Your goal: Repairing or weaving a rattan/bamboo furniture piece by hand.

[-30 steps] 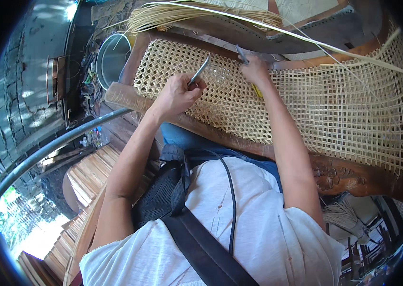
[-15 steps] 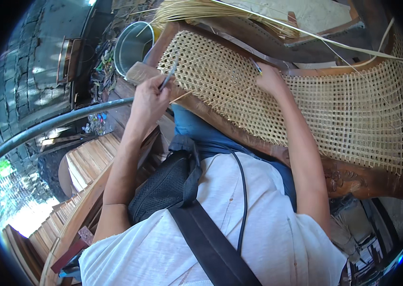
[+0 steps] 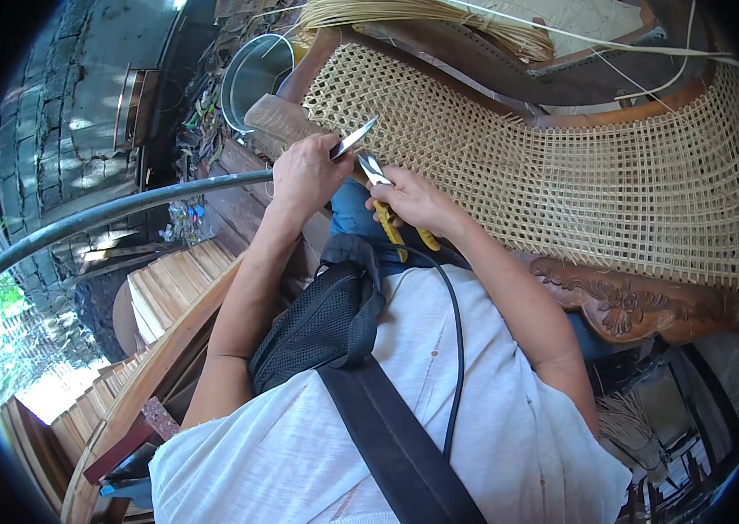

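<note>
My left hand is closed round a knife, its pointed silver blade slanting up and to the right over the edge of the chair's cane weave. Just right of it, my right hand grips yellow-handled pliers, silver jaws pointing up and left towards the left hand. The handles stick out below the fingers. Both tools are close together, above the near-left wooden rail. Beyond them spreads the woven cane panel, dense on the left and more open on the right, set in a brown carved wooden frame.
A bundle of loose cane strands lies across the far side, with long strips trailing right. A metal bucket stands at the far left. A grey pipe curves in from the left, above stacked wooden pieces.
My right hand has come back from the panel's far edge, left and nearer, bringing the pliers beside the knife. My left hand has shifted slightly right and nearer, its blade now tilted further right.
</note>
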